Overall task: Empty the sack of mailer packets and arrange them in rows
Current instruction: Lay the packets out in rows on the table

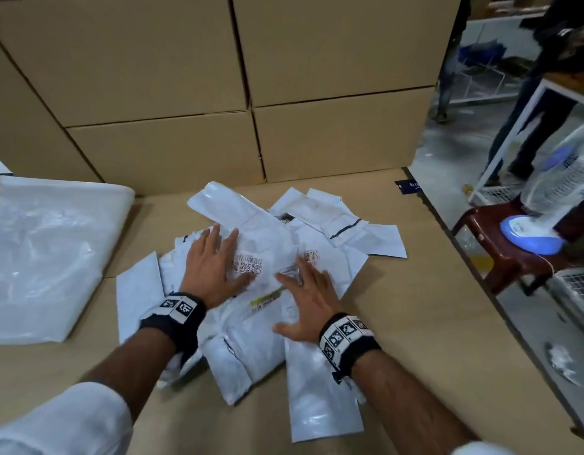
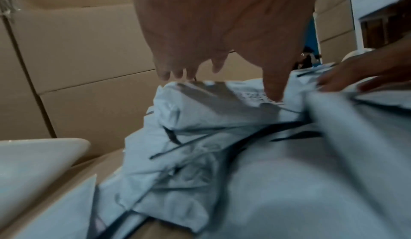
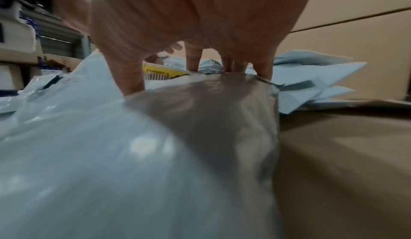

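A loose heap of white mailer packets (image 1: 267,244) lies jumbled on the brown cardboard work surface (image 1: 415,307), some showing barcode labels. My left hand (image 1: 215,264) lies flat with spread fingers on the left side of the heap; in the left wrist view its fingertips (image 2: 274,91) press a packet (image 2: 200,119). My right hand (image 1: 307,290) also rests flat, fingers spread, on the packets just right of it; its fingertips (image 3: 131,86) press a glossy packet (image 3: 133,155). The white plastic sack (image 1: 44,251) lies flat and slack at the far left.
Stacked cardboard boxes (image 1: 185,93) wall off the back of the surface. The surface's right edge drops to a floor with a red stool (image 1: 500,244), a white fan (image 1: 559,188) and a standing person (image 1: 530,110). Bare cardboard shows in front and right of the heap.
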